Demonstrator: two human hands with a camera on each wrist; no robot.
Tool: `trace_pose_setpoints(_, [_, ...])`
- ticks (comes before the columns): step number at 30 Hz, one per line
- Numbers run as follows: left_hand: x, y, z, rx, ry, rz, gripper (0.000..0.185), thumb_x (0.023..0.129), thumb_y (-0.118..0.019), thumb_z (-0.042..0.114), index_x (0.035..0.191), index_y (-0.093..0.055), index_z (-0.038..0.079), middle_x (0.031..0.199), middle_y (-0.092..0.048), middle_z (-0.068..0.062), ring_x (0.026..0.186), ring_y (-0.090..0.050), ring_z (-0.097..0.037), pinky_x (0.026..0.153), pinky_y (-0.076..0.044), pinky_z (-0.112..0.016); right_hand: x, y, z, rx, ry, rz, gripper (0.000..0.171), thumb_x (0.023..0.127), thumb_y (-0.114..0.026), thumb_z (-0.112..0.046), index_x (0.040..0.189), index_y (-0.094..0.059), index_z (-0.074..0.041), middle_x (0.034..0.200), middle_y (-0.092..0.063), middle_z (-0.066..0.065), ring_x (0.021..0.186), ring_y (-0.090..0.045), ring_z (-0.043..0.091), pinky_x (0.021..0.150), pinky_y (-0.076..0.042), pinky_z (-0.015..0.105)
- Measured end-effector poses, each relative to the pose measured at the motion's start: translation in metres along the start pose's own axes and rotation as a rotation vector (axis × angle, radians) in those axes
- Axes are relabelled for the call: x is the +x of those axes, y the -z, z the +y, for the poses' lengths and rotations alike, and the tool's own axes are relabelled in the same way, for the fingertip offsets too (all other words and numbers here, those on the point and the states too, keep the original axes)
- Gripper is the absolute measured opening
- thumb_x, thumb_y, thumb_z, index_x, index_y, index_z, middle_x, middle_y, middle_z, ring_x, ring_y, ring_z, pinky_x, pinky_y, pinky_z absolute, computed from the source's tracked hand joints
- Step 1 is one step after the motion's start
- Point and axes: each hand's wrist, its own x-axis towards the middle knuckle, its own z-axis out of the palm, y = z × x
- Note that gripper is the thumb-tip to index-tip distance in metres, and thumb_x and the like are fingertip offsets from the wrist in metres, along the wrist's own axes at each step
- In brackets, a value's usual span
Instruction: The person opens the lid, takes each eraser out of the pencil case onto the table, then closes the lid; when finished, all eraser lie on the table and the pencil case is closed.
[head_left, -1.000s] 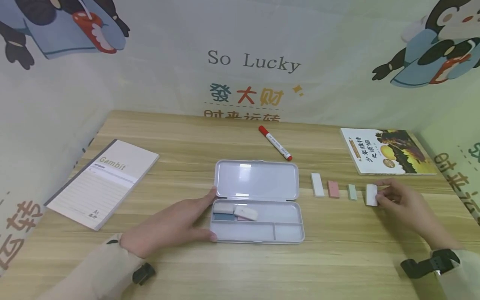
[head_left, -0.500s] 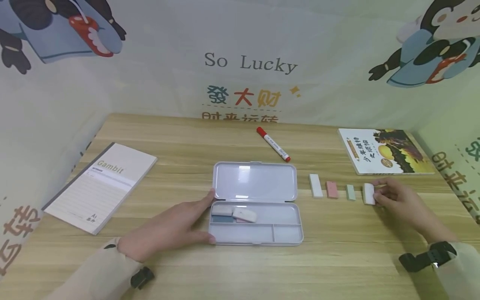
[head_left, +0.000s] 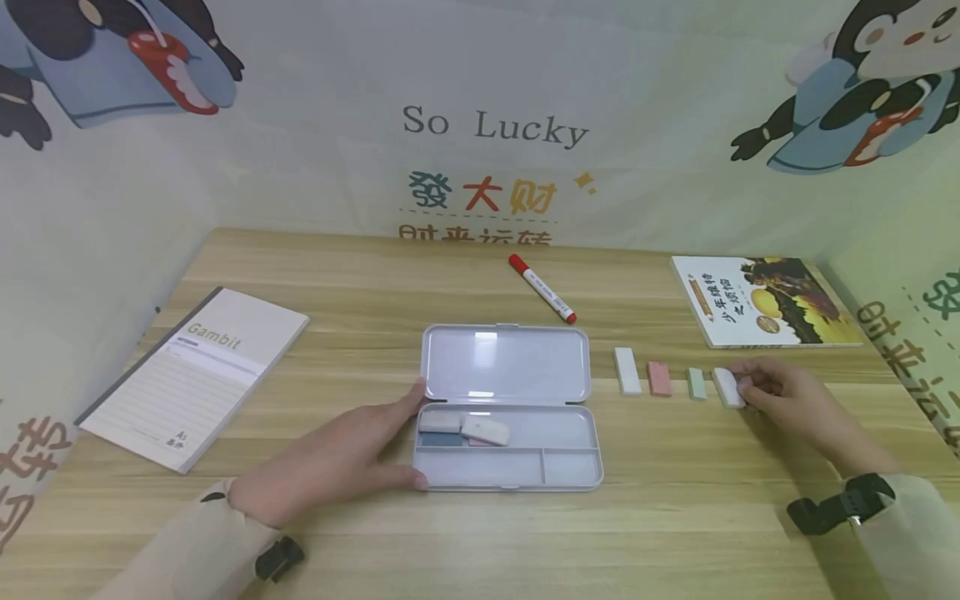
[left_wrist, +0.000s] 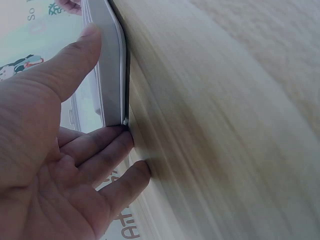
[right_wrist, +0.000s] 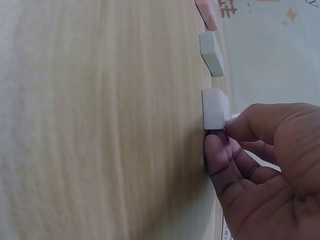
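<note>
Since a second ago the white eraser [head_left: 727, 387] has tipped down from upright to lie nearly flat on the wooden table [head_left: 675, 517], at the right end of the row beside the green eraser [head_left: 697, 384]. The right hand [head_left: 787, 400] pinches it between thumb and fingertips. The left hand [head_left: 337, 458], fingers straight, steadies the left end of the open pencil case [head_left: 510, 462]. The step in hand looks like placing this eraser in line; next, the fingers would need to let go cleanly without nudging it.
</note>
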Motion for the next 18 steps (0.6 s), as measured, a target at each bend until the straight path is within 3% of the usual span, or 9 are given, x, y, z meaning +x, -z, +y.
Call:
trace_pose_setpoints(6, [0.000, 0.001, -0.001, 0.000, -0.003, -0.001, 0.108, 0.090, -0.079, 0.049, 0.165, -0.022, -0.003, 0.160, -0.048, -0.025, 0.143, -0.055, -0.040, 0.120, -0.046, -0.054, 0.000, -0.001, -0.001, 0.008, 0.019, 0.032, 0.031, 0.105, -0.057, -0.002, 0.128, -0.060, 0.018, 0.119, -0.067, 0.036, 0.083, -0.050, -0.016, 0.065, -0.050, 0.012])
trace_pose_setpoints(11, [0.000, 0.001, 0.000, 0.006, -0.018, 0.001, 0.107, 0.090, -0.079, 0.049, 0.164, -0.022, -0.005, 0.158, -0.048, -0.028, 0.142, -0.055, -0.042, 0.120, -0.045, -0.055, -0.001, 0.002, -0.003, -0.048, 0.014, 0.024, 0.031, 0.104, -0.059, -0.005, 0.128, -0.062, 0.015, 0.115, -0.070, 0.032, 0.082, -0.052, -0.015, 0.065, -0.052, 0.015])
trace_pose_setpoints(14, [0.001, 0.001, 0.000, 0.008, -0.016, 0.000, 0.108, 0.090, -0.079, 0.049, 0.164, -0.022, -0.005, 0.157, -0.049, -0.029, 0.141, -0.056, -0.043, 0.121, -0.045, -0.055, -0.001, 0.006, -0.006, -0.102, 0.012, 0.020, 0.032, 0.104, -0.060, -0.007, 0.128, -0.063, 0.013, 0.112, -0.072, 0.030, 0.086, -0.060, -0.003, 0.065, -0.052, 0.016])
trace_pose_setpoints(18, [0.001, 0.001, 0.000, 0.008, -0.011, -0.002, 0.108, 0.090, -0.079, 0.048, 0.164, -0.022, -0.006, 0.157, -0.049, -0.029, 0.141, -0.056, -0.042, 0.120, -0.045, -0.055, 0.001, 0.008, -0.016, -0.145, 0.050, 0.071, 0.030, 0.102, -0.060, -0.006, 0.126, -0.063, 0.012, 0.107, -0.072, 0.030, 0.091, -0.070, 0.025, 0.064, -0.052, 0.017])
